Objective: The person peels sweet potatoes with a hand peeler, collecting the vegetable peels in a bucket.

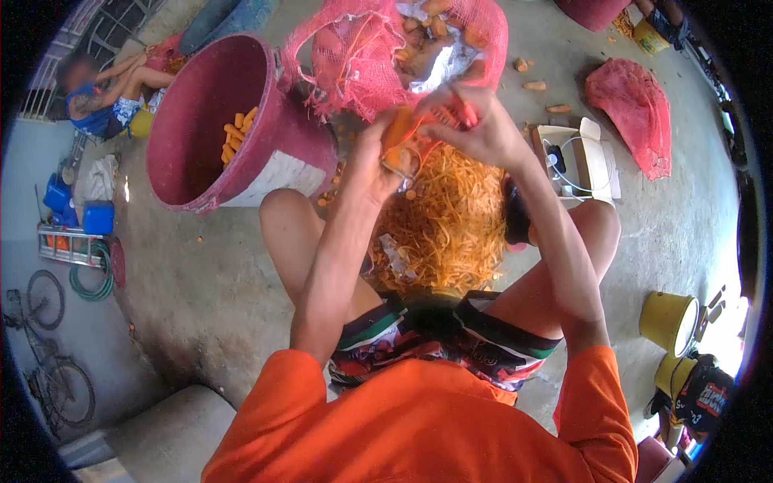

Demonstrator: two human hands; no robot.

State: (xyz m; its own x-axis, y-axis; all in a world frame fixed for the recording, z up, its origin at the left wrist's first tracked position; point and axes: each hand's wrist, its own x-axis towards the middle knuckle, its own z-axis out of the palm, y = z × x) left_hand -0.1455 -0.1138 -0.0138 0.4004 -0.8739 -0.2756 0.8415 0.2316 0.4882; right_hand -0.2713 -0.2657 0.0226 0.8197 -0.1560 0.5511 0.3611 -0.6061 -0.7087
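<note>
Carrot held up between both hands, above a heap of peelings

The carrot is in the air in front of the person, over the far part of the heap of peelings on the floor between the legs. As far as the blurred view allows, its long axis runs mostly fore and aft, one end away from the person and the other back toward the lap, leaning slightly to the right at the near end. Which end is the tip, I cannot tell.

The left hand is curled around the carrot from the left side. The right hand is closed on a red peeler, its fingers bent around the handle close beside the carrot; whether the blade touches it is unclear.

To the left stands a large dark-pink tub, tilted in the view, with peeled carrots inside. Ahead is an open mesh sack holding carrots and crumpled paper. On the right are an open cardboard box with a white cable and, beyond it, a red sack lying on the floor. Another person sits at the upper left.
</note>
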